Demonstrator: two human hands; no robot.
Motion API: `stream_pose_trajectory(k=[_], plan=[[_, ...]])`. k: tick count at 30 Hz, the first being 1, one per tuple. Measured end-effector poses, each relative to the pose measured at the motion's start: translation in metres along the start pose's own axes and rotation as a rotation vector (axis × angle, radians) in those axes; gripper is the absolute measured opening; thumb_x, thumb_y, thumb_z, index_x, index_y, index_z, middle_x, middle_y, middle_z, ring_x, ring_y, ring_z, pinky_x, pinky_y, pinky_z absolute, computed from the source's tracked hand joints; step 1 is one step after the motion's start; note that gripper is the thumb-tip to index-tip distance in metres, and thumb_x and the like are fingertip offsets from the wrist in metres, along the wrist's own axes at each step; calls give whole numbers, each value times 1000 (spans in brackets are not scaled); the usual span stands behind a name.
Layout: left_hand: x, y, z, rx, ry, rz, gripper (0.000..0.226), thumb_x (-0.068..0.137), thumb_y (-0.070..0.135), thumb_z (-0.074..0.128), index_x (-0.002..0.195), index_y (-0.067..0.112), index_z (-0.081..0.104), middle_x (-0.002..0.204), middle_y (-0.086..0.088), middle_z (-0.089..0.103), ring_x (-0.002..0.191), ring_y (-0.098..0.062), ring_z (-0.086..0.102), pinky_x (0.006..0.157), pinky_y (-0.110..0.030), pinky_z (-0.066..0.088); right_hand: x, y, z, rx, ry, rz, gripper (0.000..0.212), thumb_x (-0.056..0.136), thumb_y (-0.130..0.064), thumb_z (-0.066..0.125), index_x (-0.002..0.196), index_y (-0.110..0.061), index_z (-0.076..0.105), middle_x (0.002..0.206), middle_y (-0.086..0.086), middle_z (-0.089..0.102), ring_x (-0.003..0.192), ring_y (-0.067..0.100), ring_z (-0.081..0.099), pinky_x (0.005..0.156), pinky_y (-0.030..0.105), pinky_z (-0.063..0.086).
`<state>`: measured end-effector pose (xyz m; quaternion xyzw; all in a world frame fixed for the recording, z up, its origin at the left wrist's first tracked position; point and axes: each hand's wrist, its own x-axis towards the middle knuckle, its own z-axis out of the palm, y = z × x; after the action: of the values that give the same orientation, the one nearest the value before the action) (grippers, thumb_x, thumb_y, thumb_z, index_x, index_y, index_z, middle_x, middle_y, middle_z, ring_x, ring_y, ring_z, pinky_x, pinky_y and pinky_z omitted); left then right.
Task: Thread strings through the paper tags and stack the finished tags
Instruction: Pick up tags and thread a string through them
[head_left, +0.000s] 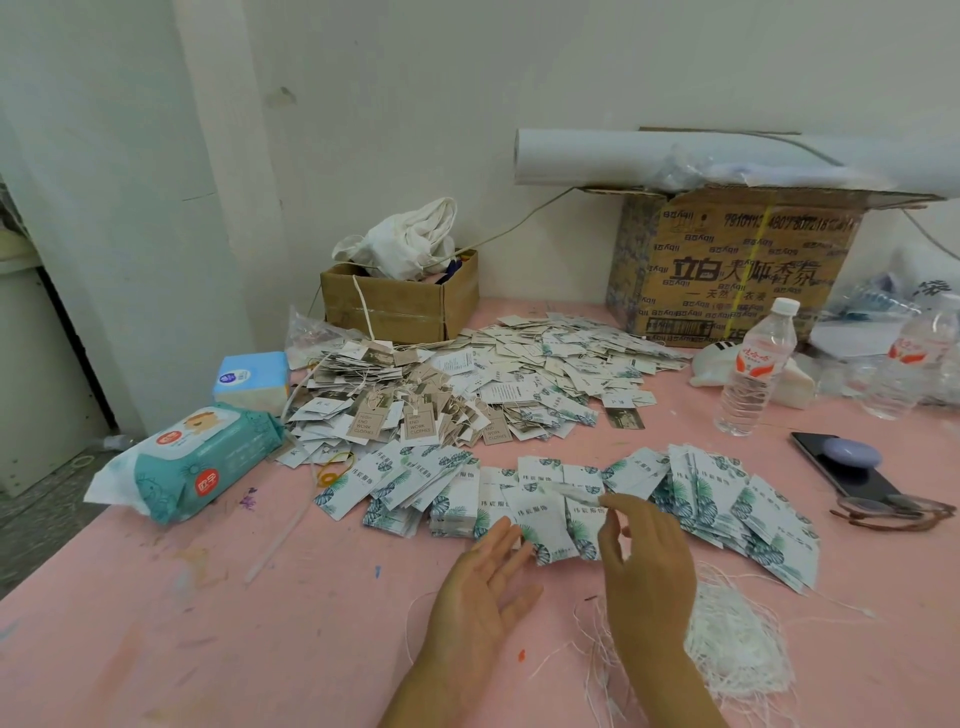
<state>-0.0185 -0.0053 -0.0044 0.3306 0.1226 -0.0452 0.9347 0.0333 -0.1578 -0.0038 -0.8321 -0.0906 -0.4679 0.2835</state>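
The scene is seen by one wide-angle camera, which is worn on the head of the person. It is directed forward and downward onto the pink table (156, 649). The left hand (478, 587) and the right hand (649, 566) are caught very near at the lower edge, the row of tags (727, 499) is seen just beyond them, and the white wall (415, 104) is met at the far side

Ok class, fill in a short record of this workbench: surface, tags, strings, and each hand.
surface: pink table
near tags: leaf-print tags spread in an overlapping row
far tags: loose heap behind the row, some already strung
strings: white string bundle, near right of the row
left hand: open, fingers straight, at the row's edge
right hand: fingertips at a blurred white piece; grip unclear
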Motion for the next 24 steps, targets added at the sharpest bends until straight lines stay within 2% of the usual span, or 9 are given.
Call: stream_pose_trajectory(k=[2,4,8,11,13,17,19,21,24], plan=[[0,0,0,33,0,19,46,84,29,50,125,10,61,126,-7,67,116,-21,62,98,-45,47,-1,-2,-1,55,44,-101,8,86,-5,66,91,-10,68,83,1,66,76,12,55,62,28,51],[-1,-1,1,73,-7,30,43,91,35,46,124,12,62,124,-8,68,113,-22,64,94,-41,49,-4,-10,-1,163,-10,-219,9,88,-14,60,87,-10,68,85,0,66,82,8,54,67,24,51],[-2,1,3,23,22,158,43,84,30,56,117,3,64,110,-21,71,90,-24,71,72,-32,59,-13,-28,5,346,-327,-376,6,81,-15,68,87,-14,68,94,-5,62,84,6,57,66,22,50],[-1,6,-6,31,119,302,24,88,12,57,108,5,68,99,-17,74,82,-20,73,63,-26,59,-17,-26,8,370,-610,-206,43,74,-27,80,110,-30,59,112,-14,48,96,0,52,78,17,48],[-1,12,-12,44,141,349,21,91,9,56,106,8,70,100,-14,75,86,-18,73,65,-25,59,-17,-19,9,266,-680,-159,57,70,-34,81,120,-35,55,119,-16,43,110,6,48,90,22,42],[-1,15,-13,61,202,345,18,88,8,62,104,8,70,96,-11,76,80,-14,73,57,-24,57,-13,-8,8,11,-728,-170,49,83,-39,70,129,-41,52,146,-17,34,143,15,23,110,35,20],[-1,12,-14,104,236,345,18,85,8,66,103,10,70,93,-8,77,75,-11,72,55,-24,56,-12,-7,10,-62,-735,-160,39,82,-31,74,119,-37,62,140,-13,47,138,21,36,107,41,28],[-1,11,-15,122,241,360,19,86,5,66,104,11,69,93,-8,77,76,-14,74,56,-25,57,-11,-10,11,-85,-632,-150,40,65,-18,88,100,-30,72,114,-7,68,111,28,62,90,41,45],[-1,11,-12,126,218,379,22,89,-3,61,105,10,65,91,-11,77,72,-23,75,52,-26,57,-7,-15,15,-123,-559,-165,37,57,-18,92,86,-28,72,89,-9,69,86,24,67,70,36,51]])
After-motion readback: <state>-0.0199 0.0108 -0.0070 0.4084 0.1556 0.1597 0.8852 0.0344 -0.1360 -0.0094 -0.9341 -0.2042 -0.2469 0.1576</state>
